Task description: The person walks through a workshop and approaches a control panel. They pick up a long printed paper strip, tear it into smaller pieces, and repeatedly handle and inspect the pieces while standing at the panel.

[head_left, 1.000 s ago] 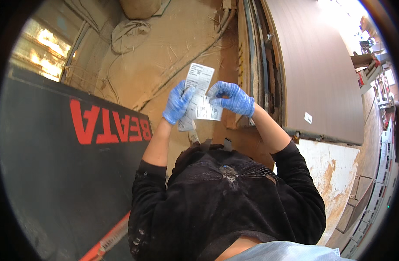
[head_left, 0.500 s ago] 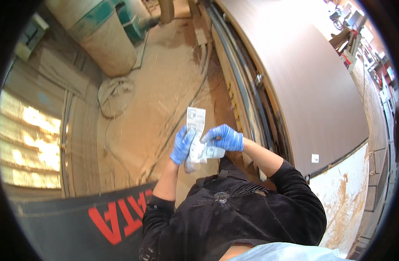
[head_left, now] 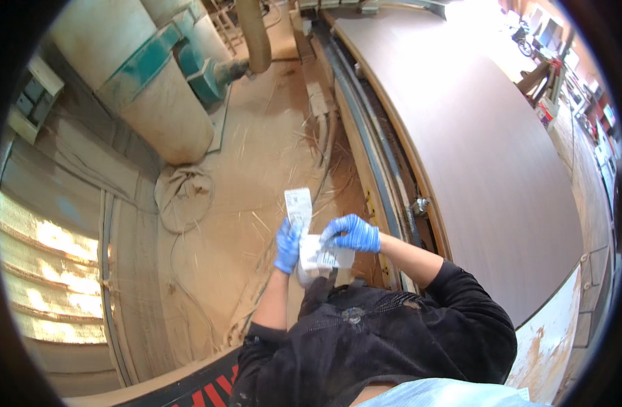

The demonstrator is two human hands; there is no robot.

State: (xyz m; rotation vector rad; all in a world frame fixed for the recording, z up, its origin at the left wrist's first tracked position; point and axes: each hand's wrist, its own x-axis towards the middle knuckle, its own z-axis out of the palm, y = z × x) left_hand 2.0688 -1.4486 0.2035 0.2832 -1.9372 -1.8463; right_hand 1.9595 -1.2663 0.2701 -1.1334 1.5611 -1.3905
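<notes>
In front of my body, my left hand (head_left: pixel 288 245) in a blue glove is closed around the left side of a strip of white printed labels (head_left: pixel 298 205). One end of the strip stands up above the fingers; the lower part hangs folded toward my shirt. My right hand (head_left: pixel 353 233), also gloved in blue, has its fingertips pinched at the lower label (head_left: pixel 317 255), to the right of the left hand. The right fingers partly cover the print, and how firmly they grip is hard to see.
A large brown board (head_left: pixel 473 149) lies along my right, beside metal rails (head_left: pixel 385 169). Ahead on the left stands a dusty green-and-beige machine (head_left: pixel 165 102) with a hose (head_left: pixel 254 34). Cables and straw-like scraps lie on the dusty floor (head_left: pixel 243 176). A dark panel with red lettering (head_left: pixel 202 390) is at lower left.
The view has shifted, showing more of the machine and the board's far end. Both hands sit slightly lower with the label strip. The small white label on the board no longer shows.
</notes>
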